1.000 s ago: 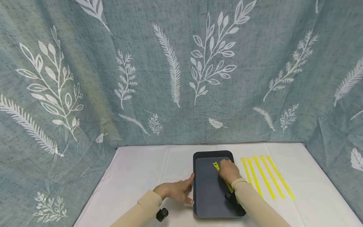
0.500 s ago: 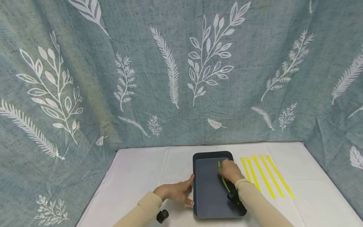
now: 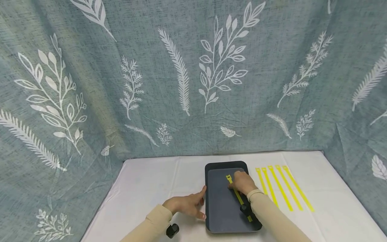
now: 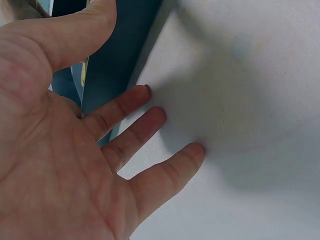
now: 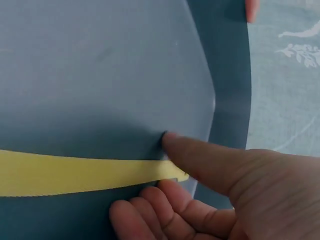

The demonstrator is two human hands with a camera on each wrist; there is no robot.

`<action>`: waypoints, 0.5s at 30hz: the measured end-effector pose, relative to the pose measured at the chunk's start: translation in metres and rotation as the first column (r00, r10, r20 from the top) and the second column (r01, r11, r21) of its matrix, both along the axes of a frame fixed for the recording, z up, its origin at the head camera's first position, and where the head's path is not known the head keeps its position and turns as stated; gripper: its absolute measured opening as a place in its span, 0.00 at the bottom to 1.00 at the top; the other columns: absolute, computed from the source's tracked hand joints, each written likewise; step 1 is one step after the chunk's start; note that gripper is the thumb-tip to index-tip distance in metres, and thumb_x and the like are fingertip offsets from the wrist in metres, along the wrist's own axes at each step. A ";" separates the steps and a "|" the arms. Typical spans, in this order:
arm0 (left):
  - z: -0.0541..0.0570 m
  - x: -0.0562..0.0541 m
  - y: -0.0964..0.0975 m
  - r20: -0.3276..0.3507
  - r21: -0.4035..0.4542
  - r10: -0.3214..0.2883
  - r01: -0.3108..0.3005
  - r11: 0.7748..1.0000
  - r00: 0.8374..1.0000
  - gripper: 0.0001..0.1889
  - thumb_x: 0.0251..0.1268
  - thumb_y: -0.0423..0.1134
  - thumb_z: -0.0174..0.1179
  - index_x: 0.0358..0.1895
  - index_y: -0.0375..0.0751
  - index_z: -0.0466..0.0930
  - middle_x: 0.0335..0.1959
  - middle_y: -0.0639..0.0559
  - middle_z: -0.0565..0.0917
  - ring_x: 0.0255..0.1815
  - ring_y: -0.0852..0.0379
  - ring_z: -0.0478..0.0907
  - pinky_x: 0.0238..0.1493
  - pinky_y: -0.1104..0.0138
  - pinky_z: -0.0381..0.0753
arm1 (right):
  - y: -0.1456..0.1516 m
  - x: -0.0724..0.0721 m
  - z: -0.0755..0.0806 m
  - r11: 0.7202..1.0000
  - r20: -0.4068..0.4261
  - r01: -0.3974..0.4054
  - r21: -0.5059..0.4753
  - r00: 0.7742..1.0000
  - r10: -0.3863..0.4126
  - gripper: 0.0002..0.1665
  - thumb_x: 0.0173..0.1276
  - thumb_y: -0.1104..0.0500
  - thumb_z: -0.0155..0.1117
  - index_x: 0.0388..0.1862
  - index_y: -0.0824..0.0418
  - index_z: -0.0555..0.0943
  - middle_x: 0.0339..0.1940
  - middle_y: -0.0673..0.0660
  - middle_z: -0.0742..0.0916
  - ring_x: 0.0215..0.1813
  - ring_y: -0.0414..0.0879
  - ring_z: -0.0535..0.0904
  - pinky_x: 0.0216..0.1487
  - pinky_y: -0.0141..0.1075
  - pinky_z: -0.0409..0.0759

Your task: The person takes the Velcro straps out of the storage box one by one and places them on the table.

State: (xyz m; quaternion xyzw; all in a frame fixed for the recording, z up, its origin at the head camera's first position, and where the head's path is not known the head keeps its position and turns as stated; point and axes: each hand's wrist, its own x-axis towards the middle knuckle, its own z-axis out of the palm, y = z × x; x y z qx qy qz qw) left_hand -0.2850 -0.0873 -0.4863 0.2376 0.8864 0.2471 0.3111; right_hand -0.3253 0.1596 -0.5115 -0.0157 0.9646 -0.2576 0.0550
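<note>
A dark grey rectangular tray (image 3: pixel 222 215) lies lengthwise on the white cloth. Over its right half, my right hand (image 3: pixel 244 183) pinches a yellow hook-and-loop cable strap (image 3: pixel 238 197) near its slotted end. In the right wrist view the strap (image 5: pixel 75 172) runs left from between the thumb and the curled fingers, its broad face showing; whether it touches the tray floor I cannot tell. My left hand (image 3: pixel 185 204) is spread at the tray's left side, fingertips against the wall. The left wrist view shows the hand (image 4: pixel 70 150) with its fingers extended and holding nothing.
Several matching yellow straps (image 3: pixel 281 188) lie side by side on the white tablecloth (image 3: pixel 151 181), right of the tray. A blue-green leaf-print curtain (image 3: pixel 193 131) hangs behind the table and along both sides. A black wrist camera (image 3: pixel 172 231) sits under the left wrist.
Seen edge-on half a second ago, the strap now turns its broad face up, and its slotted end has shifted slightly left with the right hand. The left hand keeps its place against the tray.
</note>
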 end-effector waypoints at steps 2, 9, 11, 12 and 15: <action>0.000 0.000 0.000 -0.001 0.000 0.001 -0.001 1.000 1.000 0.57 0.61 0.41 0.73 0.83 0.37 0.38 0.51 0.50 0.78 0.45 0.56 0.71 0.62 0.58 0.70 | -0.001 -0.001 0.000 1.000 -0.004 -0.001 0.014 1.000 0.001 0.21 0.62 0.60 0.75 0.14 0.59 0.75 0.10 0.53 0.76 0.13 0.44 0.77 0.18 0.32 0.72; 0.002 -0.001 0.001 0.011 -0.011 0.001 -0.001 1.000 1.000 0.57 0.61 0.41 0.73 0.83 0.39 0.37 0.53 0.49 0.78 0.48 0.54 0.72 0.64 0.55 0.70 | 0.002 -0.004 0.001 1.000 0.030 0.009 -0.015 1.000 -0.009 0.22 0.65 0.60 0.69 0.12 0.60 0.76 0.08 0.52 0.75 0.13 0.44 0.74 0.18 0.32 0.71; 0.002 -0.001 0.001 0.008 -0.015 0.006 -0.006 1.000 1.000 0.57 0.61 0.41 0.73 0.83 0.39 0.37 0.53 0.50 0.78 0.48 0.54 0.72 0.64 0.55 0.70 | 0.003 -0.005 0.000 0.998 0.046 0.006 -0.055 0.999 -0.004 0.23 0.68 0.59 0.66 0.12 0.58 0.74 0.08 0.51 0.73 0.14 0.43 0.72 0.20 0.33 0.72; 0.002 0.000 0.001 0.008 -0.015 0.008 -0.008 1.000 1.000 0.57 0.61 0.41 0.73 0.83 0.39 0.37 0.53 0.50 0.78 0.48 0.54 0.72 0.64 0.55 0.70 | 0.003 -0.006 -0.001 0.995 0.062 0.011 -0.097 0.998 -0.005 0.24 0.69 0.59 0.64 0.12 0.57 0.72 0.08 0.50 0.71 0.14 0.43 0.70 0.21 0.34 0.73; 0.000 0.001 0.001 0.018 -0.004 0.009 -0.009 1.000 1.000 0.57 0.61 0.41 0.73 0.83 0.38 0.37 0.52 0.50 0.78 0.48 0.54 0.71 0.64 0.55 0.70 | 0.004 -0.008 -0.004 0.962 0.126 0.059 -0.268 0.992 -0.026 0.25 0.70 0.59 0.60 0.11 0.55 0.69 0.10 0.49 0.70 0.16 0.42 0.70 0.24 0.36 0.80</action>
